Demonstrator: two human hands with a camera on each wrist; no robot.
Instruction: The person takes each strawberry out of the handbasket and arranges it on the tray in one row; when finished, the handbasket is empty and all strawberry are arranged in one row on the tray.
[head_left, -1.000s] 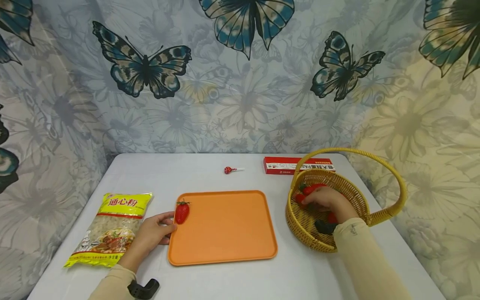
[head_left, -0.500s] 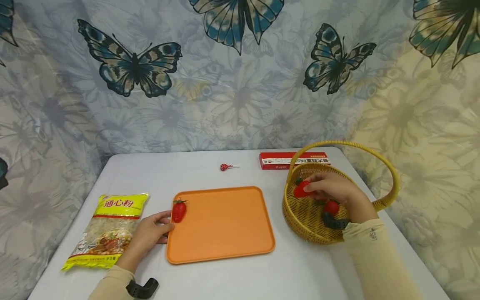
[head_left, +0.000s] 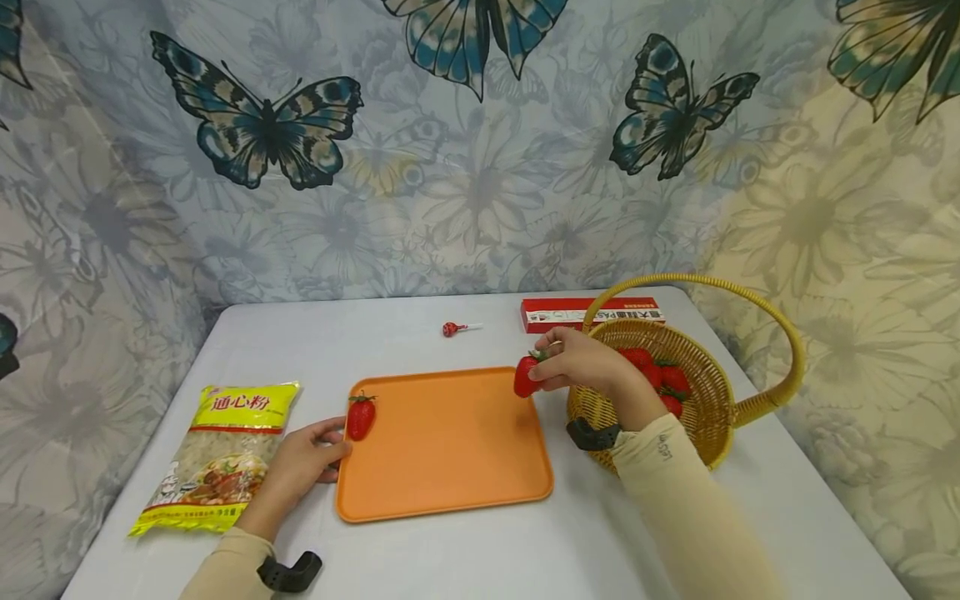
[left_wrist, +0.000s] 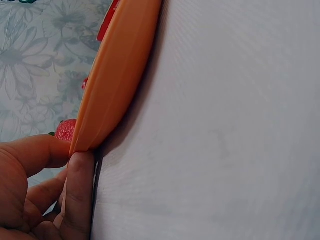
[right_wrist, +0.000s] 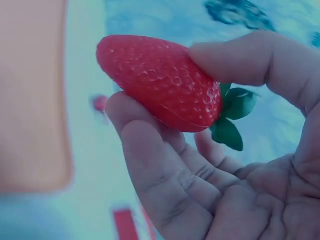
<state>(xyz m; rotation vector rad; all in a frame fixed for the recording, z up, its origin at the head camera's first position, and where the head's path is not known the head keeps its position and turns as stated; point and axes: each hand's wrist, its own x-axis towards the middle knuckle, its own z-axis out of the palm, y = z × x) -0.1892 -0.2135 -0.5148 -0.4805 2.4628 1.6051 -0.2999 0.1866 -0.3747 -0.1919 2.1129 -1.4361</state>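
Note:
My right hand [head_left: 581, 367] pinches a red strawberry [right_wrist: 160, 82] with green leaves between thumb and fingers. In the head view it hangs over the right edge of the orange tray [head_left: 450, 450]. With thumb on the rim and fingers at the outer side, my left hand [head_left: 303, 462] grips the tray's left edge. Another strawberry [head_left: 361, 418] lies on the tray's left side, close to that thumb. The wicker basket [head_left: 716, 392] stands right of the tray, holding several more strawberries [head_left: 660, 375]; my right forearm crosses in front and hides part of it.
A yellow bag of pasta [head_left: 225, 450] lies left of my left hand. Behind the tray is a red lollipop [head_left: 451, 329]. At the back right a red box [head_left: 547, 315] sits partly behind the basket, whose tall handle [head_left: 780, 325] arches up.
My right hand has lifted a strawberry out of the basket and carried it left to the tray's right edge. The left hand keeps its grip on the tray.

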